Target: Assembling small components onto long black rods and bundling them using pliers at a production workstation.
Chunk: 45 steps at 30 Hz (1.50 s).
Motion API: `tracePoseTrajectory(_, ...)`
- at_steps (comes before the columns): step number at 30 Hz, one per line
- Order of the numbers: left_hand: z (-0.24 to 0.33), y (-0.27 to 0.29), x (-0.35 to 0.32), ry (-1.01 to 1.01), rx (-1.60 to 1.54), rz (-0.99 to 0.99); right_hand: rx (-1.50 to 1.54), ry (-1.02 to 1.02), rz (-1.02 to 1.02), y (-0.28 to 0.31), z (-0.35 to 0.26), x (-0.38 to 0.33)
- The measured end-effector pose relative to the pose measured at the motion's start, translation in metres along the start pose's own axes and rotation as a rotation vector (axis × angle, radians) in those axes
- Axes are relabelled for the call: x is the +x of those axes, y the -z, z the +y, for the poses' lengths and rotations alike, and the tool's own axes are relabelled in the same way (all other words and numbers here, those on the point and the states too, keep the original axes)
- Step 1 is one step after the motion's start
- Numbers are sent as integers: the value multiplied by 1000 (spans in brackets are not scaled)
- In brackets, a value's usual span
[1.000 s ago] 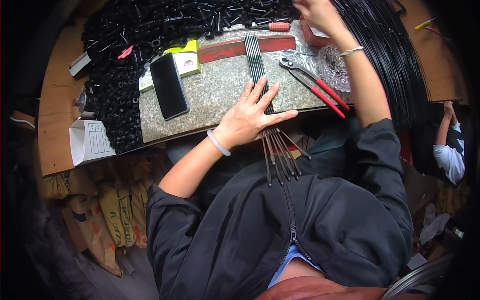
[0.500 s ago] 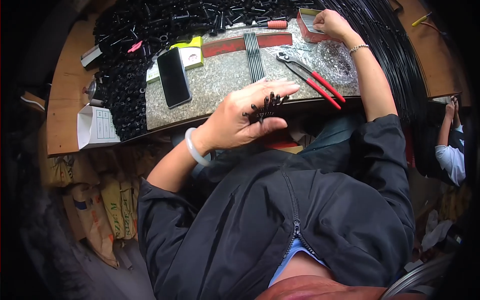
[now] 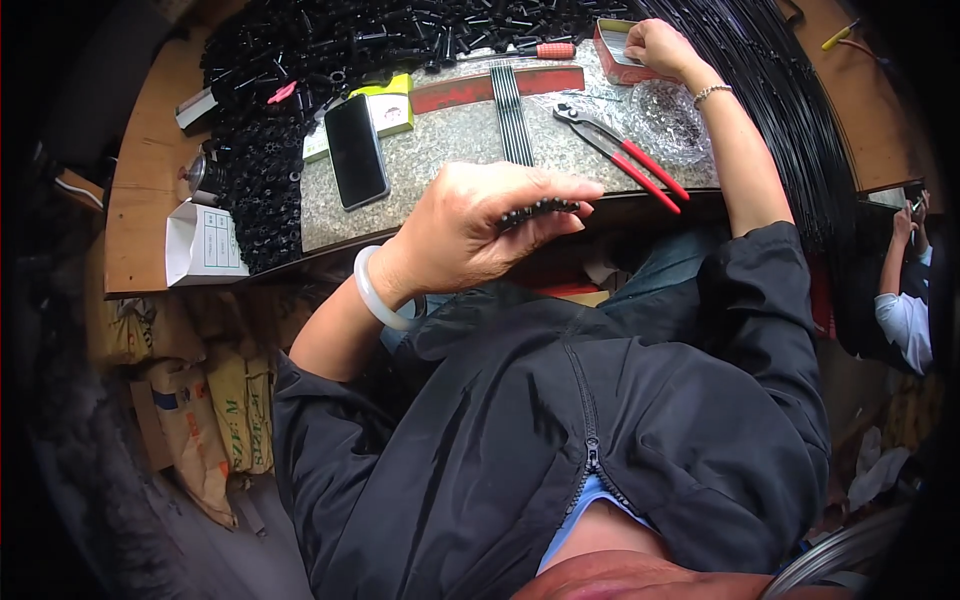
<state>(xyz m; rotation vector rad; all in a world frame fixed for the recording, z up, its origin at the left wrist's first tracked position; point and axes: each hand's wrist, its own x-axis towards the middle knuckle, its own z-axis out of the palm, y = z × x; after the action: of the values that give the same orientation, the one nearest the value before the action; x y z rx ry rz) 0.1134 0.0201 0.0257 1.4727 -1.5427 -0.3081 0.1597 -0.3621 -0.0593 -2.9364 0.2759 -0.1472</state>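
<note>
The left hand (image 3: 465,220) has its grip closed around a bundle of thin rods (image 3: 514,125), the dark ends bunched between thumb and fingers just off the near edge of the worktop (image 3: 430,145). From there the rods run away toward the far edge, lying side by side across a red bar (image 3: 440,93); the bar probably serves to keep their far ends level and spread, and the hold at the near end seems meant to stop them sliding or crossing. The right hand (image 3: 655,48) reaches to the far right corner, its fingers bunched over the open red box (image 3: 625,73); whether that grip pinches anything I cannot tell, since the fingertips are hidden. Setting the box there likely keeps its contents within reach of that arm. The red-handled pliers (image 3: 625,155) lie right of the rods, handles jutting over the near edge (handy to snatch up, I would judge), with crumpled clear plastic (image 3: 670,125) just beside them. A phone (image 3: 356,152) rests toward the left side, partly over a green-and-white box (image 3: 393,112), apparently out of the rods' way. Black parts (image 3: 350,38) are heaped along the far edge, perhaps to leave the middle for the rods.
</note>
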Motion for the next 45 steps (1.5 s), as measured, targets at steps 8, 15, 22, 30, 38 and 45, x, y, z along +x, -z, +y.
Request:
tracePoseTrajectory(8, -5, -3, 7, -179, 177, 42, 323, -23, 570, 43, -46, -42)
tracePoseTrajectory(15, -3, 1, 1, -192, 308, 73, 548, 651, 499, 96, -168, -186)
tracePoseTrajectory(22, -1, -2, 8, -201, 306, 73, 409, 679, 573, 97, -181, -205)
tracePoseTrajectory(30, -1, -1, 1, -187, 326, 70, 414, 662, 601, 94, -185, -210)
tracePoseTrajectory(38, 0, -2, 1, -202, 314, 73, 399, 685, 611, 92, -185, -208)
tracePoseTrajectory(45, 1, -3, 2, -223, 341, 66, 381, 715, 563, 95, -186, -207)
